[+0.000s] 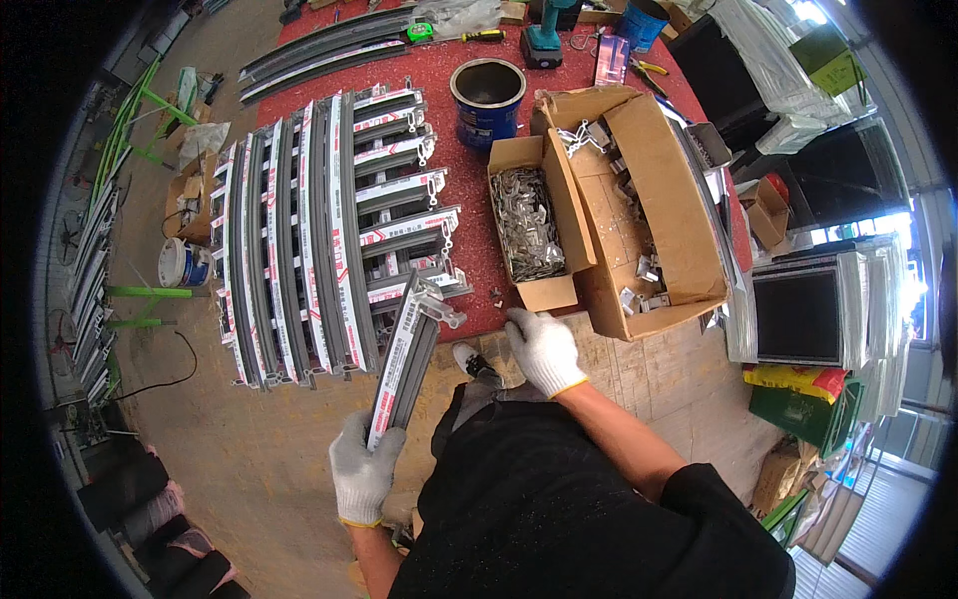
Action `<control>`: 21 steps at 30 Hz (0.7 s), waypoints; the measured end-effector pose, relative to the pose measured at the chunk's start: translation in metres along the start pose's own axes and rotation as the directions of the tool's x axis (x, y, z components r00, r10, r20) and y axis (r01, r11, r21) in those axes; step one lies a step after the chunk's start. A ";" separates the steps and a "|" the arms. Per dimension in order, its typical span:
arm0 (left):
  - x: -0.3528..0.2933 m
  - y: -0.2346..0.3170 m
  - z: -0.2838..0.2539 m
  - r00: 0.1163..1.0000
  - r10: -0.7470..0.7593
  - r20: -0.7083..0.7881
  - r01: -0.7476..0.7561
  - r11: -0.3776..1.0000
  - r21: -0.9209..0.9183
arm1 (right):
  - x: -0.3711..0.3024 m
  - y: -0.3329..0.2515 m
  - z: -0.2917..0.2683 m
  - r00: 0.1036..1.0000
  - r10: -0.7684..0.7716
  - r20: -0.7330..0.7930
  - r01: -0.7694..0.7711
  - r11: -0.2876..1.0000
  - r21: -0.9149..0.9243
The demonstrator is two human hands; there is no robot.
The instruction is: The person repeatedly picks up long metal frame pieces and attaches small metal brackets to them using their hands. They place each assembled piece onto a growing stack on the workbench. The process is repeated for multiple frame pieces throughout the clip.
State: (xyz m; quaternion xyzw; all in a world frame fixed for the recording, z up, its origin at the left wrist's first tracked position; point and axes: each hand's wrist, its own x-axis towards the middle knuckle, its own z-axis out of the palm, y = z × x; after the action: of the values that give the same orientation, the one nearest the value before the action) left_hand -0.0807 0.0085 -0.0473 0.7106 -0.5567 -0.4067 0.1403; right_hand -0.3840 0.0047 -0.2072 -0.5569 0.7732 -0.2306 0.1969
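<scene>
My left hand (365,467), in a white knit glove, is closed around the lower end of a short grey metal profile (403,351) with a white printed film strip. The profile slants up toward the table edge, and a silvery corner bracket (436,302) sits at its upper end. My right hand (546,353), also gloved, is at the table's front edge, just below a small carton (548,294) of metal brackets. Its fingers are bent together; what they hold, if anything, is hidden. Left of it, long film-covered profiles (344,240) lie stacked crosswise over shorter ones.
The red table (451,165) also carries a larger carton (679,215) with a few loose brackets, a blue can (488,125), a cordless drill (542,45), a green tape measure (419,32) and a screwdriver (484,36). Wrapped panels (813,309) stand at the right.
</scene>
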 end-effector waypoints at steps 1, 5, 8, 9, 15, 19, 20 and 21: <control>-0.001 -0.002 -0.001 1.000 0.007 0.000 -0.007 1.000 0.006 | -0.001 -0.004 0.005 0.999 0.036 0.019 -0.036 0.999 -0.011; 0.000 -0.012 -0.002 1.000 0.008 0.016 -0.008 1.000 -0.001 | 0.005 -0.017 0.023 0.998 0.047 -0.052 -0.049 0.997 -0.053; -0.001 -0.018 -0.004 0.999 -0.004 0.035 0.004 1.000 -0.009 | 0.019 -0.024 0.036 0.996 0.027 -0.086 -0.037 0.992 -0.118; -0.001 -0.019 -0.005 0.999 -0.017 0.043 0.018 1.000 -0.014 | 0.025 -0.026 0.041 0.996 0.062 -0.069 -0.073 0.983 -0.167; -0.001 -0.028 -0.013 0.996 0.053 0.070 -0.053 0.999 -0.006 | 0.036 -0.028 0.056 0.992 0.126 0.004 -0.124 0.978 -0.169; 0.005 -0.027 -0.015 0.995 0.066 0.079 -0.074 0.992 0.102 | 0.038 -0.031 0.058 0.988 0.153 0.014 -0.149 0.977 -0.151; 0.007 -0.027 -0.013 0.994 0.043 0.103 -0.051 0.996 0.077 | 0.038 -0.032 0.058 0.988 0.155 0.022 -0.148 0.970 -0.190; 0.007 -0.027 -0.014 0.992 0.014 0.125 -0.021 0.998 0.057 | 0.038 -0.031 0.057 0.990 0.138 0.020 -0.132 0.975 -0.181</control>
State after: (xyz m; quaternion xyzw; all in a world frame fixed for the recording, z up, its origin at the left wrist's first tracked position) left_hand -0.0524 0.0074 -0.0592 0.6827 -0.5822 -0.4327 0.0878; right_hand -0.3400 -0.0475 -0.2374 -0.5222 0.8236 -0.1370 0.1737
